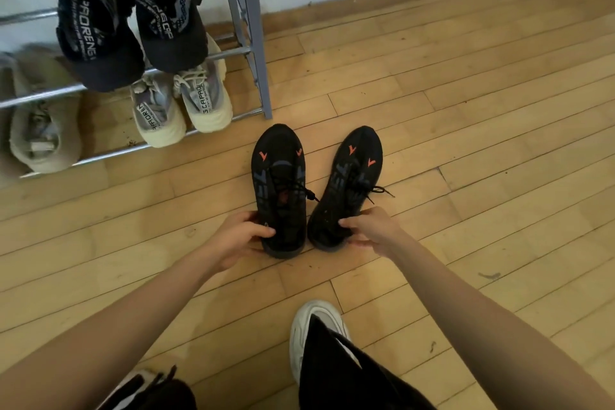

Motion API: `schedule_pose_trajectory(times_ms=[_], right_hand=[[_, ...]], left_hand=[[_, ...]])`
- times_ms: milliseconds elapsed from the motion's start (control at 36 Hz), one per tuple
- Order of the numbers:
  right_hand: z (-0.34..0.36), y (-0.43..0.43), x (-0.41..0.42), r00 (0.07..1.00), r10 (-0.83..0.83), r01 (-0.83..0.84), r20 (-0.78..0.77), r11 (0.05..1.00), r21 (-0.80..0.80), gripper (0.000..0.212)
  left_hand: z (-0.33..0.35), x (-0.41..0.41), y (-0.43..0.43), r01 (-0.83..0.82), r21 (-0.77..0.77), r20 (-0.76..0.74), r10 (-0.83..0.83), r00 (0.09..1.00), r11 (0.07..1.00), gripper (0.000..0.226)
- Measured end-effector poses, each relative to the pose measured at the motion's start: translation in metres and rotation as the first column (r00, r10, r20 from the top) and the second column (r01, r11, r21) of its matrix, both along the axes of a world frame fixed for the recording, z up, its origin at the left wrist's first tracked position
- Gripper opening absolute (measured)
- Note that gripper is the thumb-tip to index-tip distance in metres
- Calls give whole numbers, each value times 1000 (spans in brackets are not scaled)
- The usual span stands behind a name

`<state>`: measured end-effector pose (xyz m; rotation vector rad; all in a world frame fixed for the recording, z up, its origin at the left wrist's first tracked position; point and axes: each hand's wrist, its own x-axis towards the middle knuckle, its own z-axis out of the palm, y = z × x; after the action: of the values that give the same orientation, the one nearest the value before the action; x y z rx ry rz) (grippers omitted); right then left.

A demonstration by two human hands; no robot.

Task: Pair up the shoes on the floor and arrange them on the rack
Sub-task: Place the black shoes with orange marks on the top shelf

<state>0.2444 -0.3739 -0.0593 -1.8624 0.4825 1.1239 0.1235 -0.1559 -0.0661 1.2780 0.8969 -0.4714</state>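
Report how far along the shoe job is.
Done: a black pair and a cream pair sit on the rack. In hand: left hand grips one orange-marked shoe by the heel, right hand its mate. Left: set this pair on the rack.

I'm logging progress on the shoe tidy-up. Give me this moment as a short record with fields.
left hand: grips heel of left black sneaker
right hand: grips heel of right black sneaker
sneakers: side by side, toes pointing away from the person, orange marks near toes
shoe rack: black pair above, cream pair below
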Motion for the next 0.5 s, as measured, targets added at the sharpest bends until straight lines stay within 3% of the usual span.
schedule_pose_trajectory(times_ms=[83,194,389,500], right_hand=[[1,1,-3,997,-44,46,-62,999,24,56],[11,-1,3,988,-64,74,-140,995,67,55],[35,16,0,982,-149,126,113,974,186,40],[66,27,8,936,-102,22,338,973,232,36]], left_hand=[[5,-1,4,-8,-26,21,8,1000,1000,53],[8,-4,6,-34,70,48,31,998,997,60],[34,-5,15,-85,198,181,49,982,976,62],[65,-2,25,-80,238,255,17,967,968,61]])
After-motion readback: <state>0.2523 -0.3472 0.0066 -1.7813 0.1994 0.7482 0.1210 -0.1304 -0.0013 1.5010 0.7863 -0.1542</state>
